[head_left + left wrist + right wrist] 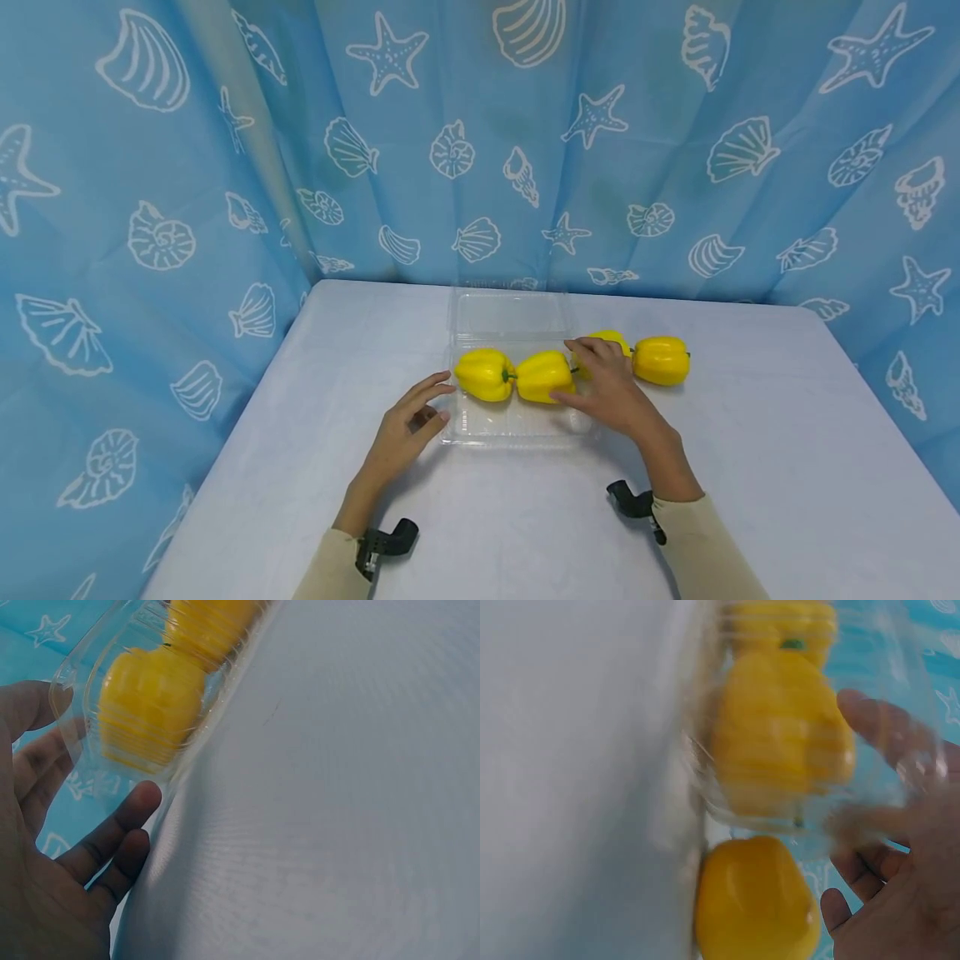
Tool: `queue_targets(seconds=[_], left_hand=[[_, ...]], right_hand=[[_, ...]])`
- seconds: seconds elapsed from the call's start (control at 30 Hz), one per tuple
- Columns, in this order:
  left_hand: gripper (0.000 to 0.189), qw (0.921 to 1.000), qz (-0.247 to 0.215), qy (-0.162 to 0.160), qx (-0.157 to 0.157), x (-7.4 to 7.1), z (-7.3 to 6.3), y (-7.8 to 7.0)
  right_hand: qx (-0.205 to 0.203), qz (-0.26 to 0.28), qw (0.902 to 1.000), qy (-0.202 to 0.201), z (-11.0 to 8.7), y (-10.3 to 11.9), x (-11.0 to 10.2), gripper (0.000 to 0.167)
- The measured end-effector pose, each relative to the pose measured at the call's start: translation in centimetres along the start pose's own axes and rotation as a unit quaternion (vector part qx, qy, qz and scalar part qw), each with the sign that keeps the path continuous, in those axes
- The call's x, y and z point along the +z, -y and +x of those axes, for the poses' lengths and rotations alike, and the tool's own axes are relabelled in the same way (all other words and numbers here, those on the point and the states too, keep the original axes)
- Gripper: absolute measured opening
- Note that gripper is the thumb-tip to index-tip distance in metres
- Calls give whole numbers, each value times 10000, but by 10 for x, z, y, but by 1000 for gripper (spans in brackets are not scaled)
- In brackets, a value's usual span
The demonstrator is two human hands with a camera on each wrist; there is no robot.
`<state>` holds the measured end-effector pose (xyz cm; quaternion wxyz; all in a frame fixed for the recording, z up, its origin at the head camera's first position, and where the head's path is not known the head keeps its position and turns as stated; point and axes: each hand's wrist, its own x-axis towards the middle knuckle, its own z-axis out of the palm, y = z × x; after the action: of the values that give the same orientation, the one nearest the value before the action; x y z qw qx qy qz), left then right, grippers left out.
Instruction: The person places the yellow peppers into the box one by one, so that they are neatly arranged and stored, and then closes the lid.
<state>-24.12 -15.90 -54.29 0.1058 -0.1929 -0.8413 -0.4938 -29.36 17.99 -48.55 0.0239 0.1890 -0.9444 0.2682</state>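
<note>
A clear plastic clamshell box (pixel 487 429) lies with its lid raised at the back. Inside sit two yellow bell peppers, the left pepper (pixel 482 375) and the right pepper (pixel 542 377), side by side. My left hand (pixel 401 433) is at the box's left edge, fingers spread and loosely bent, holding nothing. Over the box's right side is my right hand (pixel 611 392), its thumb by the right pepper; the fingers look loosely extended, and contact is hard to tell. Seen through the clear wall, a fingertip (pixel 855 709) overlaps that pepper.
Outside the box to the right, one yellow pepper (pixel 611 337) is partly hidden behind my right hand. Another yellow pepper (pixel 660 361) lies farther right. A white cloth (pixel 787 467) covers the table, and a blue seashell curtain (pixel 420 167) hangs behind it.
</note>
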Motion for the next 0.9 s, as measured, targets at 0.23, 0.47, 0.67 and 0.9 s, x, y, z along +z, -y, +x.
queue_targets(seconds=[0.23, 0.47, 0.67, 0.9], left_hand=[[35, 10000, 25, 4, 25, -1, 0, -3], [36, 10000, 18, 16, -20, 0, 0, -2], [36, 10000, 17, 1, -8, 1, 1, 0], [35, 9999, -49, 22, 131, 0, 0, 1]], right_hand=[[100, 369, 9988, -319, -5, -12, -18, 81], [87, 84, 9963, -849, -13, -30, -36, 76], [223, -38, 9931, -1148, -21, -51, -47, 72], [672, -30, 9906, -1192, -31, -71, -61, 75]])
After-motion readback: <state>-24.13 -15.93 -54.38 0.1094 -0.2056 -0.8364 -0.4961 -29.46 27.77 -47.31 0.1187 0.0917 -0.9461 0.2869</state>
